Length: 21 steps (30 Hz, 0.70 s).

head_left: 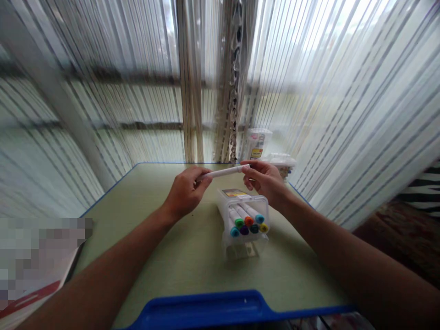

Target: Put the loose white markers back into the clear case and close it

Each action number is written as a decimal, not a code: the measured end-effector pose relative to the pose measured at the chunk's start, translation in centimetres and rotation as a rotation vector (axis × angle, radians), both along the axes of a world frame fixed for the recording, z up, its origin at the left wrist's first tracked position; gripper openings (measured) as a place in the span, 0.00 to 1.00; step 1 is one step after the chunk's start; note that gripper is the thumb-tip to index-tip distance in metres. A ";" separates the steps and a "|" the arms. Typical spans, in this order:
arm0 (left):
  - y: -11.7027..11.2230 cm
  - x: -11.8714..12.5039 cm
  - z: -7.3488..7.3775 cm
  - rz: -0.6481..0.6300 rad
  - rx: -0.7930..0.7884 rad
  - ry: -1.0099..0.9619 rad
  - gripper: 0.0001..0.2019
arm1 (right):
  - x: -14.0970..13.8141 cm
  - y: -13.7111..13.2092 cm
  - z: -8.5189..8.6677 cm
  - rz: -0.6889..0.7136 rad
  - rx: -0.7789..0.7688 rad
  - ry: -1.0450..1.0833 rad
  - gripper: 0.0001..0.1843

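Observation:
A white marker is held level above the green table, one end in each hand. My left hand is closed round its left end. My right hand pinches its right end with fingers together. Just below and between the hands lies a clear plastic marker case on its side, open toward me, with several markers inside showing coloured caps.
A blue tray edge runs along the table's near side. Clear plastic containers stand at the table's far right corner by the striped curtains. A book or paper with a red edge lies at the near left.

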<state>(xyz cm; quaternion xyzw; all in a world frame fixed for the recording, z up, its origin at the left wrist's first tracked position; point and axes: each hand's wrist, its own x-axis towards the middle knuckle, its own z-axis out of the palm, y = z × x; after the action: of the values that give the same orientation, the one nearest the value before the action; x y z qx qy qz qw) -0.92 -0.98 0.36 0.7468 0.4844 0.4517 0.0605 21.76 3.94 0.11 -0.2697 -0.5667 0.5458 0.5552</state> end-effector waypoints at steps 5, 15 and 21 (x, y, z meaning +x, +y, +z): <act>0.1 0.0 -0.1 0.022 0.026 0.004 0.11 | 0.0 0.1 -0.2 0.001 -0.020 -0.014 0.20; 0.1 -0.1 0.0 0.035 0.050 -0.033 0.10 | -0.2 0.0 -0.5 -0.010 -0.025 -0.048 0.21; 0.0 0.0 -0.1 0.038 0.035 -0.046 0.10 | -0.2 0.1 -0.6 0.020 -0.008 -0.041 0.18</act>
<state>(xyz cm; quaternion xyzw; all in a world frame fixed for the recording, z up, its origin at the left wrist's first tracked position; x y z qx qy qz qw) -0.91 -0.99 0.28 0.7279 0.4891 0.4780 0.0499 21.53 4.00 -0.49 -0.2774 -0.5786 0.5478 0.5369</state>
